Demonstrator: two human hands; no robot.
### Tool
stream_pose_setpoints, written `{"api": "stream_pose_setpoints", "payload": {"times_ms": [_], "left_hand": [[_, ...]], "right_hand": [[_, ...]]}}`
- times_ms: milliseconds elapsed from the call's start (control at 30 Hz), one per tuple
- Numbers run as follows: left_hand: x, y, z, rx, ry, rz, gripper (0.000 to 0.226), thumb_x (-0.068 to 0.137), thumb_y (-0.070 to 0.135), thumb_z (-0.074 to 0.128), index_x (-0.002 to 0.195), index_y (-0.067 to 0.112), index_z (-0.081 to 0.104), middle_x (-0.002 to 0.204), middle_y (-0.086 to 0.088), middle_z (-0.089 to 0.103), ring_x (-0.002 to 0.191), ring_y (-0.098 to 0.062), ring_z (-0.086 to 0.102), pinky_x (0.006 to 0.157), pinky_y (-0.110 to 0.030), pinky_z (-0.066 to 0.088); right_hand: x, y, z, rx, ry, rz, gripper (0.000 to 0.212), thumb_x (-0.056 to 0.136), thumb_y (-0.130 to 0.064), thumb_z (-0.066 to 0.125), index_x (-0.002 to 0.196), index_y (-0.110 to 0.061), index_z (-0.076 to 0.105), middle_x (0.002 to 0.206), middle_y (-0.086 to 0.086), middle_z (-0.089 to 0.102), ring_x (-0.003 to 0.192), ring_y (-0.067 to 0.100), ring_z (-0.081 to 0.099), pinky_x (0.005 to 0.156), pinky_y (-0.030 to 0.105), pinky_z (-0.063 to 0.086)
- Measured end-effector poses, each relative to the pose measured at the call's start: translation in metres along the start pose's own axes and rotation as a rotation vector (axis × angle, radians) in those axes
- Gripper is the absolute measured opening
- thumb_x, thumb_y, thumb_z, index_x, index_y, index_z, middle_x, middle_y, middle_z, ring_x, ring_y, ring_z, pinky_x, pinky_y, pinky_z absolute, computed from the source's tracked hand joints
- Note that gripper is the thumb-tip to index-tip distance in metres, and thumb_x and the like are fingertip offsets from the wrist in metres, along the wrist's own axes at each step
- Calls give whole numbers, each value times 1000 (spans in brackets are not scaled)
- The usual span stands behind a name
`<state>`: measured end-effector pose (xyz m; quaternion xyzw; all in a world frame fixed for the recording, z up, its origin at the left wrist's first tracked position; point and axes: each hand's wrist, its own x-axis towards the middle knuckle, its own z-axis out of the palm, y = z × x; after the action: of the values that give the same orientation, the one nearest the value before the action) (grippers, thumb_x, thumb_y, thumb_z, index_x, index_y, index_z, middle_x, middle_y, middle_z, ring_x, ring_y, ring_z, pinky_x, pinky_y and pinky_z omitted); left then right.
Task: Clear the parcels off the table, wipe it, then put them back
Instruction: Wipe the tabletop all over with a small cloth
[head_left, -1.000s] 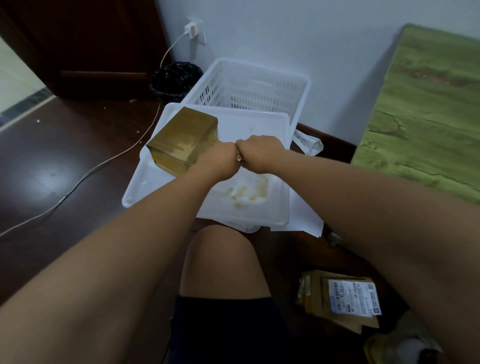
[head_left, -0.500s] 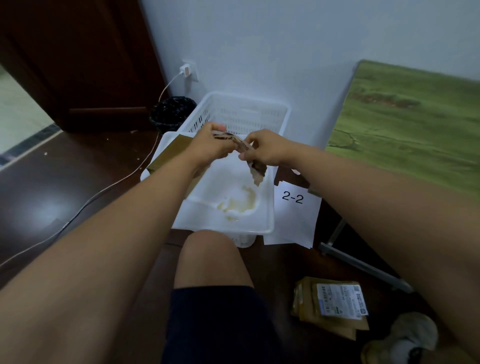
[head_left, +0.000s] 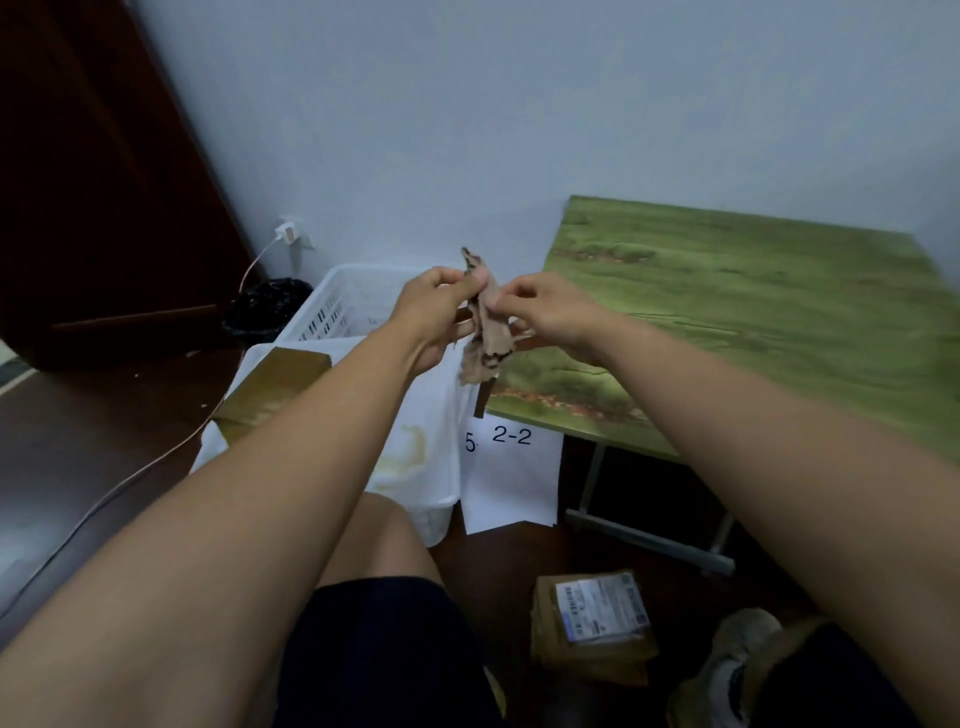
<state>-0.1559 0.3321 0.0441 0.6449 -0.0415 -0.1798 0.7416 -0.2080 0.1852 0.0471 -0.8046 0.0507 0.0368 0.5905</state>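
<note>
A small crumpled brown cloth (head_left: 485, 332) hangs between both hands in front of me. My left hand (head_left: 431, 309) pinches its upper left side and my right hand (head_left: 545, 312) pinches its right side. The green-topped table (head_left: 753, 312) stands to the right with nothing on the part in view. A brown cardboard parcel (head_left: 272, 382) lies in the white tray (head_left: 441, 467) below my left forearm. Another parcel (head_left: 592, 623), with a white shipping label, lies on the floor near my right foot.
A white slatted basket (head_left: 343, 301) stands behind the tray against the wall. A black bin (head_left: 267, 309) sits by the dark door, and a cable (head_left: 156, 457) runs across the floor. White sheets marked "2-2" (head_left: 511, 467) lie under the table edge.
Both hands have risen from the white tray, lifting the brown cloth up to table height. My view has tilted upward and to the right, bringing more of the green table in.
</note>
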Motion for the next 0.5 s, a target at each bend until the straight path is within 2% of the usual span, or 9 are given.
{"api": "stream_pose_setpoints", "payload": {"times_ms": [67, 200, 300, 367, 400, 433, 500], "left_hand": [[-2, -1, 18, -5, -48, -4, 15, 91, 17, 66, 88, 12, 52, 78, -6, 66, 63, -17, 66, 57, -26, 55], [-4, -9, 54, 2, -84, -26, 12, 93, 11, 63, 86, 11, 52, 82, -8, 67, 65, -16, 66, 58, -26, 57], [-4, -18, 76, 80, -94, -59, 10, 97, 6, 55, 90, 14, 53, 86, -5, 64, 68, -14, 61, 49, -21, 51], [-3, -27, 90, 171, -101, -77, 15, 97, 3, 52, 89, 16, 55, 81, -3, 63, 67, -13, 58, 50, -22, 49], [-2, -32, 96, 253, -97, -76, 16, 95, 1, 52, 89, 16, 56, 81, -3, 63, 67, -14, 57, 53, -23, 48], [-1, -38, 100, 356, -83, -64, 16, 93, 1, 53, 91, 17, 58, 83, -5, 63, 69, -15, 58, 56, -24, 48], [0, -48, 107, 589, -83, -25, 16, 89, 6, 53, 100, 17, 58, 94, -10, 65, 82, -22, 62, 70, -31, 54]], "right_hand": [[-10, 3, -14, 23, 34, 29, 10, 94, -19, 61, 86, -15, 60, 81, 6, 64, 69, 18, 60, 71, 35, 56], [-36, 13, -43, 128, 150, 118, 22, 96, -6, 51, 77, -16, 55, 70, 4, 59, 59, 15, 53, 56, 26, 43], [-54, 28, -64, 145, 266, 218, 27, 97, -4, 46, 72, -14, 54, 63, 5, 57, 54, 16, 50, 49, 25, 43], [-64, 41, -78, -64, 332, 282, 22, 96, -2, 42, 79, -10, 54, 67, 9, 59, 52, 18, 55, 45, 26, 47], [-67, 49, -86, -266, 363, 300, 15, 94, -3, 42, 89, -8, 55, 77, 12, 62, 59, 22, 60, 51, 30, 51], [-71, 55, -92, -488, 406, 308, 15, 93, -5, 43, 103, -8, 54, 91, 13, 64, 73, 27, 64, 63, 34, 53], [-77, 64, -99, -749, 495, 279, 28, 93, -14, 47, 121, -12, 52, 112, 11, 63, 99, 31, 61, 81, 39, 51]]}}
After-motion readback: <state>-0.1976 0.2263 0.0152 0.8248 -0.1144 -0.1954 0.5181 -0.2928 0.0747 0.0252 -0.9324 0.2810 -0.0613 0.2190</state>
